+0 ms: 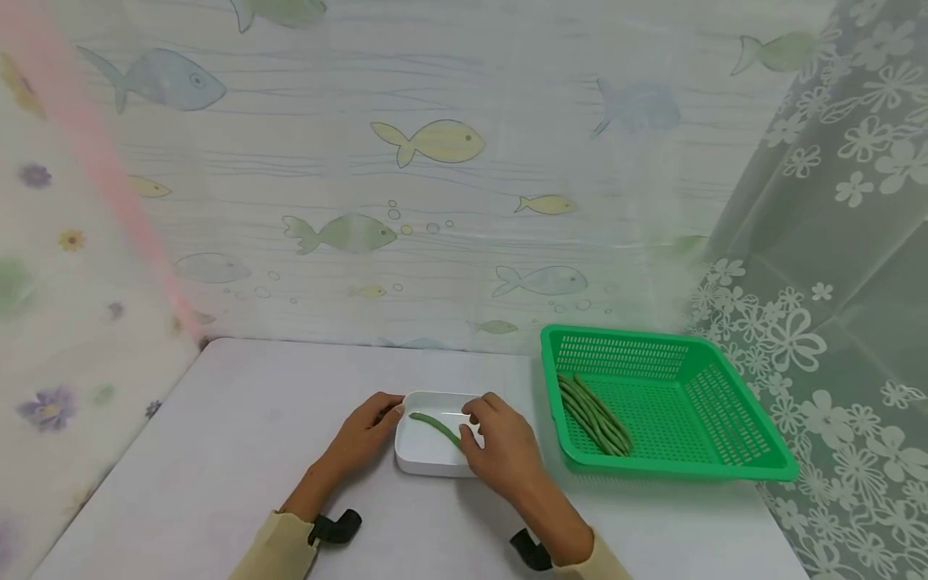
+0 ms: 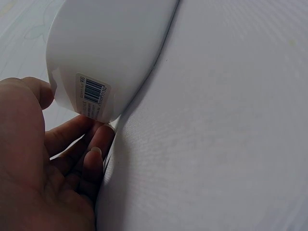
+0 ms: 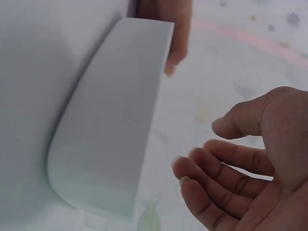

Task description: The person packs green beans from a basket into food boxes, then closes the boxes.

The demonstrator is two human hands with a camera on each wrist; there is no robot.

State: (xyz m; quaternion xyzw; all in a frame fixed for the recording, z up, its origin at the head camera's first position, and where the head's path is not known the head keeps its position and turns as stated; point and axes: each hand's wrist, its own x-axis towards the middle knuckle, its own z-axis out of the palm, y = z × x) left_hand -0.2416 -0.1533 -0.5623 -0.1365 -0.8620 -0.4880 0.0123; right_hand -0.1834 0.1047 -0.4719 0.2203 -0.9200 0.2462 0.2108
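Note:
A shallow white rectangular tray (image 1: 435, 466) sits on the table, and one green bean (image 1: 437, 425) lies inside it. My left hand (image 1: 362, 435) grips the tray's left end, thumb at the rim and fingers at the lower corner beside a barcode sticker (image 2: 91, 96). Over the tray's right part hovers my right hand (image 1: 507, 451), its fingers loosely bent with nothing between them. In the right wrist view those fingers (image 3: 226, 187) stand apart from the tray wall. The bean's right end is hidden behind the right hand in the head view.
To the right stands a green perforated basket (image 1: 674, 471) with a bunch of green beans (image 1: 594, 415) along its left side. White cloth covers the table (image 1: 239, 467). A fish-print curtain (image 1: 435, 201) hangs behind, and a floral curtain (image 1: 834, 387) borders the right.

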